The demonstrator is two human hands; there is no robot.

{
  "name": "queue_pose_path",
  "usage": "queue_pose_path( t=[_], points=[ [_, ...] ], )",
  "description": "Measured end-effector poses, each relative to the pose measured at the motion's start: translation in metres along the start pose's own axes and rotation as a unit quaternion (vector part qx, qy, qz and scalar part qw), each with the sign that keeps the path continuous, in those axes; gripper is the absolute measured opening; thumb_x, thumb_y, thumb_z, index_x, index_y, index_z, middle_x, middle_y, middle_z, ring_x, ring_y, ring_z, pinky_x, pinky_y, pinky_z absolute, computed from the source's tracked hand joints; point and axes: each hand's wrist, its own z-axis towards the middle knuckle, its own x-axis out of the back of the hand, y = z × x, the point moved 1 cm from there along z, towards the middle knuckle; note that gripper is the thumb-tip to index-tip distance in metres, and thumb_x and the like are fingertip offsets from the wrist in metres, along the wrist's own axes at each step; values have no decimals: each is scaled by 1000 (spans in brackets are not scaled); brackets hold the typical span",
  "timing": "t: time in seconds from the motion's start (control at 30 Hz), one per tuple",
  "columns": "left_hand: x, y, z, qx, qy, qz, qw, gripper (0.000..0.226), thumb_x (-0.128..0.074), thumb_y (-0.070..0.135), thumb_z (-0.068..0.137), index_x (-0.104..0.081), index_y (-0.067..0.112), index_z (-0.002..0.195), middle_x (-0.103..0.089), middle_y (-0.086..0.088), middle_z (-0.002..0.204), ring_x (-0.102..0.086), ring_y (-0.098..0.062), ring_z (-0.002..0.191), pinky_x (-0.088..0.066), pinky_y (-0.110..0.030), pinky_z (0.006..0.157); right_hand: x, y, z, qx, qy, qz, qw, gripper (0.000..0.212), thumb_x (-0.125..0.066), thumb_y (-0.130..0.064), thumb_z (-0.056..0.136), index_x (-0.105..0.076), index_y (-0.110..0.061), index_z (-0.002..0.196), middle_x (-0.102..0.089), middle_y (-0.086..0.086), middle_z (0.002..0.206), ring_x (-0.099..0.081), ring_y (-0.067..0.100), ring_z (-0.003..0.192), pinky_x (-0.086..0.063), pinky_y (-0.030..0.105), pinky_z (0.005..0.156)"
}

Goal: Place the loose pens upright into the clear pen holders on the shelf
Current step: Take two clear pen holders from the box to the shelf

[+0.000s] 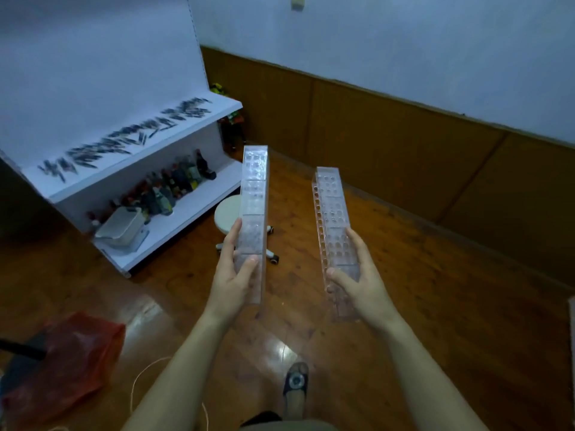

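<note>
- The white shelf (217, 107) stands off to my left, by the wall. It is well apart from my hands.
- The left pen holder (254, 188) is a long, see-through box with rows of little round holes in its top. It is up in the air over the wood floor, not on the shelf.
- The right pen holder (331, 200) looks the same, long and clear with lots of holes. It is in the air too, just beside the other one with a gap between them.
- Both holders point away from me, long way forward. The near ends are at my palms and the far ends stick out in front. The holes face up at me.
- My left hand (231, 281) holds the near end of the left holder. My fingers (231, 241) lie along its left side and my thumb curls over the top.
- My right hand (361, 281) holds the near end of the right holder the same way, thumb on top.
- The pens (124, 141) lie flat in a long dark row on the top board of the shelf.
</note>
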Motion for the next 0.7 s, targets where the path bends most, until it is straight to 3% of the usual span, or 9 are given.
queue_pose_path(
  t=[0.1, 0.2, 0.27, 0.33, 0.4, 0.57, 0.7],
  points=[
    [-15, 6, 66, 5, -5, -7, 1000, 68, -49, 3, 102, -24, 36, 155, -40, 4, 150, -56, 14, 111, -51, -9, 78, 9, -7, 58, 9, -4, 1, 1000, 78, -67, -13, 97, -27, -56, 150, -41, -35, 134, -57, -12, 114, -57, 17, 75],
    [-23, 15, 90, -2, -3, -24, 1000, 67, -46, -1, 102, -21, 29, 157, -44, 9, 136, -60, 17, 98, -50, -7, 69, 14, -9, 78, 9, -9, 3, 1000, 79, -67, -14, 97, -30, -61, 147, -42, -38, 134, -59, -4, 118, -60, 31, 87],
    [-35, 16, 135, -11, -4, -11, 1000, 66, -46, 0, 102, -22, 28, 156, -46, 12, 133, -60, 13, 102, -50, -6, 72, 21, -8, 117, 16, 4, 7, 1000, 78, -67, -13, 97, -31, -62, 147, -43, -37, 135, -60, 1, 119, -61, 35, 89],
    [-42, 19, 167, 5, -4, -25, 1000, 66, -47, 2, 103, -22, 30, 156, -45, 11, 133, -59, 12, 105, -51, -7, 74, 26, -10, 148, 7, 10, 10, 1000, 77, -65, -11, 98, -30, -61, 144, -43, -33, 135, -61, -3, 115, -61, 28, 81],
    [-48, 21, 189, 3, -1, -28, 1000, 66, -46, 1, 103, -22, 30, 156, -47, 18, 128, -60, 16, 100, -51, -8, 72, 28, -11, 171, 6, 11, 11, 1000, 78, -65, -10, 98, -28, -61, 144, -42, -31, 134, -63, 3, 113, -61, 27, 77],
    [-54, 12, 263, 10, 3, -24, 1000, 63, -44, -4, 102, -24, 25, 154, -49, 23, 121, -63, 15, 93, -51, -8, 70, 35, -8, 257, -9, -9, -14, 1000, 78, -68, -15, 97, -28, -56, 150, -42, -33, 136, -59, 7, 121, -60, 38, 90],
    [-60, -10, 335, 27, 32, -23, 999, 64, -45, 0, 103, -25, 34, 153, -53, 18, 127, -65, 9, 98, -55, -15, 70, 44, -7, 337, -9, -35, -23, 999, 78, -67, -15, 97, -26, -50, 154, -43, -31, 138, -59, 11, 123, -60, 45, 93]
  ],
)
